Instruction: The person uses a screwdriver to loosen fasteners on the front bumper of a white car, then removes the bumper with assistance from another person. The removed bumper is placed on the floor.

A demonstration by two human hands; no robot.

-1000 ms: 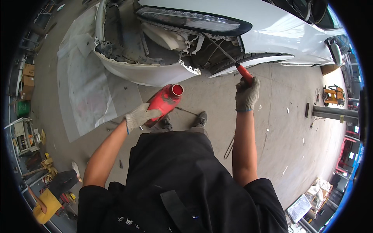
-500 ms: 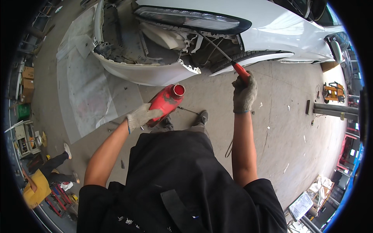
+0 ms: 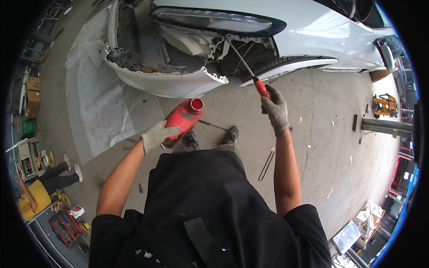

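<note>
My left hand (image 3: 156, 136), in a grey work glove, is closed around a red bottle (image 3: 180, 119). The bottle is tilted and smudged with dark grime, and its round, uncapped mouth faces up. My right hand (image 3: 275, 110), also gloved, grips the red handle of a long screwdriver (image 3: 260, 86). From there the metal shaft slants up and left to the gap below the headlight (image 3: 214, 20) of a white car (image 3: 308, 27); its tip meets the dark edge there, and I cannot tell whether it touches. The bottle is below the loosened white bumper (image 3: 165, 85).
A translucent sheet (image 3: 96, 102) lies on the floor beneath the bumper. A bent metal rod (image 3: 267, 164) lies right of my feet. A person in a yellow top (image 3: 35, 201) is at the far left. A grey post (image 3: 385, 127) and orange equipment (image 3: 385, 106) stand right.
The bottle has shifted slightly left. My right hand has moved a little down, and the screwdriver handle has swung left. At the far left, the other person has moved.
</note>
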